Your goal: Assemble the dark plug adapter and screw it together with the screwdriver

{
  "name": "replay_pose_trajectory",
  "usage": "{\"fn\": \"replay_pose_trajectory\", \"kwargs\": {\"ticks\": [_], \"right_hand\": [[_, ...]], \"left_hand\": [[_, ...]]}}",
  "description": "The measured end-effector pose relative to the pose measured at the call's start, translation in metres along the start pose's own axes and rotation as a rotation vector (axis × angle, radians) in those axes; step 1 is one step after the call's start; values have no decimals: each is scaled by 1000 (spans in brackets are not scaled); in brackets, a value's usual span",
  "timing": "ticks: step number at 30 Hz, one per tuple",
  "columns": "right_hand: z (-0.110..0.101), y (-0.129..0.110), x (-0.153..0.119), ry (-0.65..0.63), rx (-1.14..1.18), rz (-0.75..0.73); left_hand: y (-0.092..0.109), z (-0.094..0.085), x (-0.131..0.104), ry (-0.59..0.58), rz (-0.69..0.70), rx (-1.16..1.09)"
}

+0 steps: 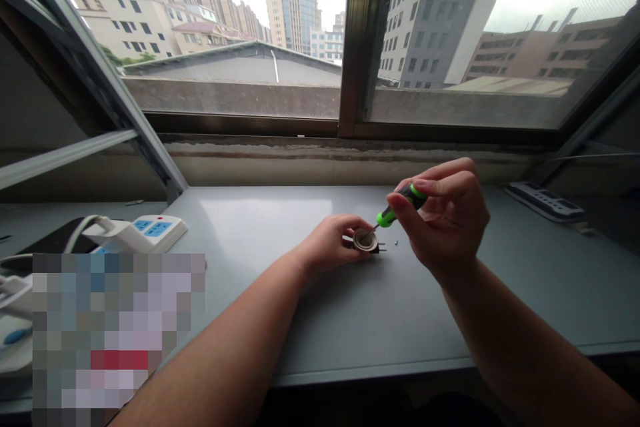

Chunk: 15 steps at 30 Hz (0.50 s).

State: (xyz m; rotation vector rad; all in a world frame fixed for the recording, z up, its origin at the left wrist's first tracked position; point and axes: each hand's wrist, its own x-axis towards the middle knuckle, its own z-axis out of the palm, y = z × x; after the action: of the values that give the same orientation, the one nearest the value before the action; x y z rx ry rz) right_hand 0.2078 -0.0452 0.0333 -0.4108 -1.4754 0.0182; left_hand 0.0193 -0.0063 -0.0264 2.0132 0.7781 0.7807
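Observation:
My left hand (335,240) is closed round a small round part (366,241) with a pale rim and a dark base, low over the grey table. Two thin metal prongs stick out of its right side. In my right hand (445,220) is a black and green screwdriver (387,216), gripped between thumb and fingers. It slants down to the left, and its tip reaches inside the round part; what the tip touches is too small to tell. A tiny screw (397,242) lies on the table just right of the prongs.
At the left stand a white power strip (173,230) with plugs and cables, and a blurred-out patch. Another power strip (545,202) lies at the back right. The table (240,347) ends below a window (350,127).

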Motion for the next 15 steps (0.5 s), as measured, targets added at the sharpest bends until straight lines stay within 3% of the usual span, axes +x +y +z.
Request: {"fn": "replay_pose_trajectory", "kwargs": {"ticks": [2, 8, 15], "right_hand": [[-1, 0, 1, -14, 24, -16], [1, -11, 3, -220, 150, 67], [3, -3, 7, -113, 29, 22]], "left_hand": [[0, 0, 0, 7, 2, 5], [2, -1, 1, -18, 7, 5], [4, -1, 1, -13, 7, -16]]}}
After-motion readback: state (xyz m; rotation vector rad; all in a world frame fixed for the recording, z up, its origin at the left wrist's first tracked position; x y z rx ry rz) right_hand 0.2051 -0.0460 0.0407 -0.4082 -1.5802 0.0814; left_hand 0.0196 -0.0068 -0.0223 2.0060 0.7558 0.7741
